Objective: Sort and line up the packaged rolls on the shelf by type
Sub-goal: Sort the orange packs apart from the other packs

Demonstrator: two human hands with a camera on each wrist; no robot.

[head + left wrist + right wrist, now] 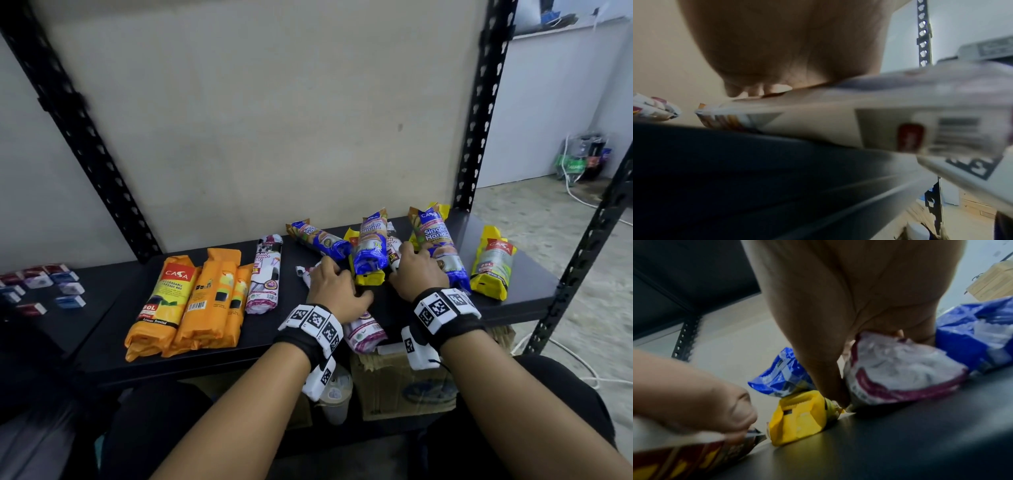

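Head view gives me the layout: taking the black metal shelf as my landmark, three orange plastic-wrapped rolls lie lined up at its left end with one white-and-purple drawstring roll beside them, while blue-and-yellow rolls sit jumbled toward its right end.

My left hand wraps a second white-and-purple packaged roll near the shelf's front edge, its near end poking past that edge. My right hand reaches into the jumble; from the right wrist camera its fingers look closed around a third white-and-purple roll wedged between a blue roll stacked on a yellow roll and another blue one.

I judge the risks to be:
- Pulling the wedged roll free could drag the stacked blue one off and roll it about.
- Slick wrapping may slip in my fingers.
- The overhanging roll could drop off the shelf front if I loosen my left hold.
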